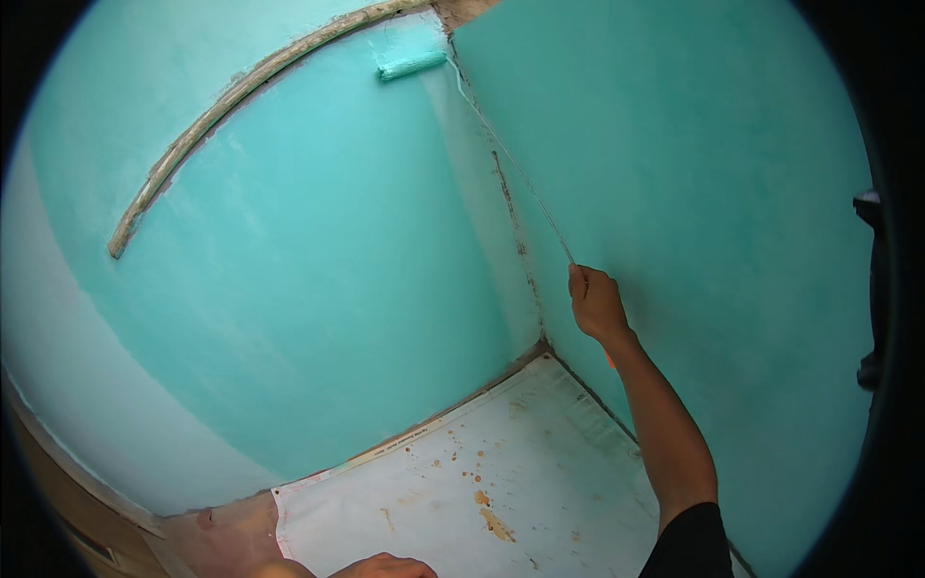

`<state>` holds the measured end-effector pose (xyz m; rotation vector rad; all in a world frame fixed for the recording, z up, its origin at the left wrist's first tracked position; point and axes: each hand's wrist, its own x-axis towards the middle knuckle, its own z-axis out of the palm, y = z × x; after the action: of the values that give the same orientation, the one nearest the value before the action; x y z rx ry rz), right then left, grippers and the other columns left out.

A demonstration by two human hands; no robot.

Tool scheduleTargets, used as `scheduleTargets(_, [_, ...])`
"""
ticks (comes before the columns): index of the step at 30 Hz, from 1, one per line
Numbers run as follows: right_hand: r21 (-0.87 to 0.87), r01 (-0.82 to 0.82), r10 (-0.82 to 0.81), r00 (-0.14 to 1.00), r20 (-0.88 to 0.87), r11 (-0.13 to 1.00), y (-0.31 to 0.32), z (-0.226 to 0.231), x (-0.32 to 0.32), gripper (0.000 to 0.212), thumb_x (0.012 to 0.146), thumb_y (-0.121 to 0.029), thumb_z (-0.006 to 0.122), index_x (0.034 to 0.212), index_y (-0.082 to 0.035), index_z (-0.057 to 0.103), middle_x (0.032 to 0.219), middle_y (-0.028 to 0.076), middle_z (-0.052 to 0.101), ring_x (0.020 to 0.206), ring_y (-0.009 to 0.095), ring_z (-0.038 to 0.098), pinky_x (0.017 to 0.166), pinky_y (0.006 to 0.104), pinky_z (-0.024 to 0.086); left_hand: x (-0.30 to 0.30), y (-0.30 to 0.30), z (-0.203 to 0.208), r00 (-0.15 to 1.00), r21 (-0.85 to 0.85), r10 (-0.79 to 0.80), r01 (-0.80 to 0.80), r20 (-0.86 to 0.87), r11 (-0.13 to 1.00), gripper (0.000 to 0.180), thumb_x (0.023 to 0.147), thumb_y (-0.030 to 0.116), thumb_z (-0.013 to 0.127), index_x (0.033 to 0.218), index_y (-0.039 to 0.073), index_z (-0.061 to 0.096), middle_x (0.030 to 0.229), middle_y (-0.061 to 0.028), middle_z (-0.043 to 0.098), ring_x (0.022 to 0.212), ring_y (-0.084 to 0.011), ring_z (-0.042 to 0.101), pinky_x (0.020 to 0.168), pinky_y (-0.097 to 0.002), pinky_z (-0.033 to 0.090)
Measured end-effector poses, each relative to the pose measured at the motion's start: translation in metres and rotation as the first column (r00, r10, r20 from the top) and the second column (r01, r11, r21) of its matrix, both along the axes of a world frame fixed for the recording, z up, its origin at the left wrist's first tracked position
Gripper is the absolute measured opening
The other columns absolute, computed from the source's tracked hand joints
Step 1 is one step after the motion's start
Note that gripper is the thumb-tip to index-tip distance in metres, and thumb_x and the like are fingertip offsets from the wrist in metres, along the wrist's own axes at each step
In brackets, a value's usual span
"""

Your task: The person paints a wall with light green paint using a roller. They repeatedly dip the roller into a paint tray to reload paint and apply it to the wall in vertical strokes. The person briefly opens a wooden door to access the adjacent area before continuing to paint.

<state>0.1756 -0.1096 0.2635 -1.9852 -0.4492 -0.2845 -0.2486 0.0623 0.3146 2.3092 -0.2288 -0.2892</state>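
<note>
Gripping the paint roller with the nearer right hand, slanting up-left to its near-level head, can't tell the grip of the left hand.

A left-hand turquoise wall and a right-hand turquoise wall meet in a corner marked by dark patches. The left-hand one pales to light blue at far left; a rough wooden pole crosses its upper part. A white, brown-spotted sheet covers part of the reddish-brown floor.
</note>
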Motion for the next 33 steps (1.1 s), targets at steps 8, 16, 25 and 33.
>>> scheduleTargets(8, [-0.147, 0.0, -0.011, 0.997, -0.074, 0.989, -0.031, -0.055, -0.025, 0.045, 0.105, -0.031, 0.039, 0.083, 0.003, 0.059, 0.074, 0.024, 0.062, 0.071, 0.045, 0.059, 0.068, 0.0499, 0.045, 0.005, -0.003, -0.004, 0.999, -0.012, -0.042, 0.041, -0.026, 0.999, 0.023, 0.089, 0.02, 0.07, 0.098, 0.002, 0.06, 0.077, -0.0145, 0.061, 0.07, -0.0295, 0.06, 0.063, -0.037, 0.048])
scheduleTargets(16, [-0.238, -0.006, -0.044, 0.978, -0.202, 0.971, -0.058, -0.124, -0.06, 0.044, 0.104, -0.032, 0.04, 0.086, 0.002, 0.061, 0.079, 0.026, 0.064, 0.077, 0.047, 0.061, 0.07, 0.0508, 0.047, 0.006, -0.007, -0.002, 0.998, -0.013, -0.05, 0.05, -0.032, 0.999, 0.022, 0.087, 0.018, 0.072, 0.097, 0.003, 0.06, 0.077, -0.0136, 0.06, 0.071, -0.0302, 0.06, 0.065, -0.0381, 0.048])
scheduleTargets(25, [-0.384, -0.015, -0.108, 0.949, -0.296, 0.923, -0.088, -0.197, -0.09, 0.042, 0.104, -0.032, 0.04, 0.092, 0.0, 0.065, 0.086, 0.026, 0.067, 0.086, 0.047, 0.063, 0.077, 0.0516, 0.05, 0.0, -0.002, 0.0, 0.999, -0.044, -0.025, 0.024, -0.031, 0.999, 0.022, 0.087, 0.018, 0.072, 0.098, 0.002, 0.06, 0.078, -0.0127, 0.06, 0.071, -0.0283, 0.059, 0.065, -0.0368, 0.047])
scheduleTargets(33, [-0.419, -0.031, -0.112, 0.944, -0.312, 0.908, -0.118, -0.244, -0.106, 0.043, 0.104, -0.031, 0.041, 0.088, 0.002, 0.064, 0.084, 0.026, 0.066, 0.083, 0.046, 0.063, 0.074, 0.05, 0.049, 0.0, 0.001, 0.002, 0.995, -0.011, -0.02, 0.019, -0.094, 1.0, 0.021, 0.086, 0.017, 0.072, 0.098, 0.002, 0.062, 0.08, -0.0124, 0.061, 0.075, -0.0282, 0.059, 0.068, -0.0369, 0.047])
